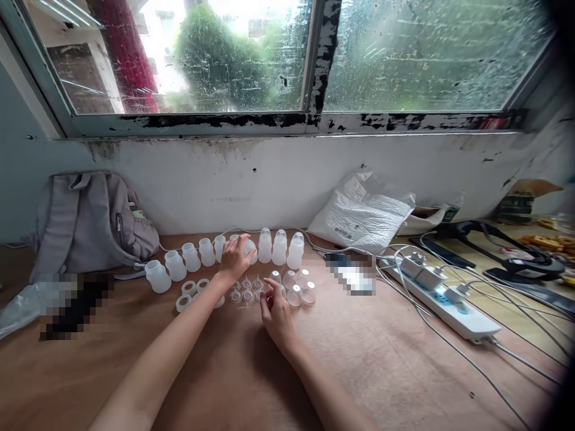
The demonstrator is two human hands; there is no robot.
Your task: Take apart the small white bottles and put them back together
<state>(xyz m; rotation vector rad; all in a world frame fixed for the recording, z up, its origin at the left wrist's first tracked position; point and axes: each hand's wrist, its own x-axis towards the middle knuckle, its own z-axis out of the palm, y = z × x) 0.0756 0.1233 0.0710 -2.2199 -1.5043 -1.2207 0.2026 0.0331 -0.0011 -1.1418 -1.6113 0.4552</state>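
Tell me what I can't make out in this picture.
Head view throughout:
Bottle by the left hand: partly covered by it; grip unclear.
White rings: some partly covered by the left forearm.
Small clear pieces: some partly behind the right hand.
Flat item left of the power strip: pixelated.
Right forearm: cut off below.

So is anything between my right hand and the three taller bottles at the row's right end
Yes, clear caps on the table lie between your right hand and those bottles; they look low enough to reach over.
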